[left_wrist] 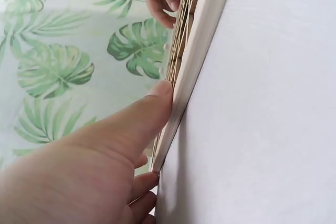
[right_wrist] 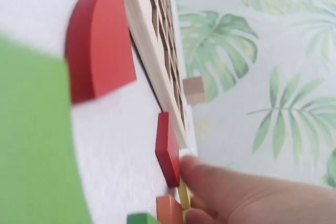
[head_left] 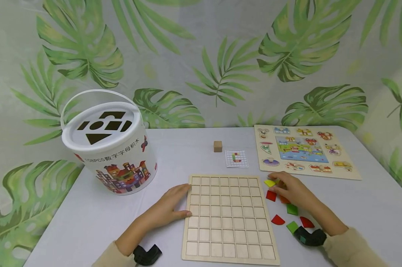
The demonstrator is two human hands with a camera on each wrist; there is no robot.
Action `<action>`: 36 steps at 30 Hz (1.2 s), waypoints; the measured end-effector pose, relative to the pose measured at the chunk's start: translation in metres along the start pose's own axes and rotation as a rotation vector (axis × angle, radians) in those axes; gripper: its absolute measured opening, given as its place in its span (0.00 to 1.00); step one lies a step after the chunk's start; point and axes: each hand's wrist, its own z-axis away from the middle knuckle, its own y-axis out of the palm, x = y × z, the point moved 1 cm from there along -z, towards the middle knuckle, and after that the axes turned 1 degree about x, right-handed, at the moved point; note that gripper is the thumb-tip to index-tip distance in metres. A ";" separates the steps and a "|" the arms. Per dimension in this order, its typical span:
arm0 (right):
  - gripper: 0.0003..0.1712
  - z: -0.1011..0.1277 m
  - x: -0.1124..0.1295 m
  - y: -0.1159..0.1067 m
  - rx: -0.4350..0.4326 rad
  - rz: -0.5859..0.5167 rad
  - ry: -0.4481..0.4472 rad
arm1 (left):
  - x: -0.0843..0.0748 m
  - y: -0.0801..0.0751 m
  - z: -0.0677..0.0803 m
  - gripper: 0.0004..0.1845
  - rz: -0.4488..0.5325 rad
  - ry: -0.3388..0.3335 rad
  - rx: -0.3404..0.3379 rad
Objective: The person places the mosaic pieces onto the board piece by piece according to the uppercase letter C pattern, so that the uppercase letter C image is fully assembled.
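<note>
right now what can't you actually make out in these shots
- Right hand: in the head view its back hides the fingertips, so whether it grips a tile is unclear.
- Pattern card: too small in the head view to read.
- Green tile: blurred and cut off by the right wrist view's edge.
- Grid board: only an edge-on sliver in the left wrist view.

Left of my card stands a white bucket; a wooden cube sits just behind it, a picture puzzle to its right.
</note>
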 end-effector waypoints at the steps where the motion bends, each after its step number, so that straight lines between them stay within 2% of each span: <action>1: 0.22 0.000 -0.001 0.001 -0.008 0.007 0.003 | 0.002 0.002 0.000 0.44 0.007 0.001 0.002; 7: 0.14 -0.004 -0.002 0.005 -0.013 0.030 0.063 | 0.004 0.004 0.000 0.43 0.010 0.006 0.006; 13: 0.16 -0.007 0.008 -0.003 -0.007 0.044 0.060 | 0.004 0.003 0.000 0.43 0.005 0.003 0.011; 16: 0.17 -0.010 0.019 -0.008 -0.032 0.033 0.021 | 0.004 0.003 0.000 0.43 0.001 0.002 0.010; 23: 0.19 -0.027 0.057 -0.004 -0.080 -0.023 -0.156 | 0.003 0.001 0.000 0.43 -0.004 -0.001 0.008; 29: 0.17 -0.046 0.092 0.015 -0.021 -0.104 -0.263 | 0.004 0.002 0.000 0.42 -0.011 -0.002 0.006; 36: 0.15 -0.062 0.107 0.045 0.100 -0.127 -0.317 | 0.003 0.002 0.000 0.42 -0.008 0.003 0.007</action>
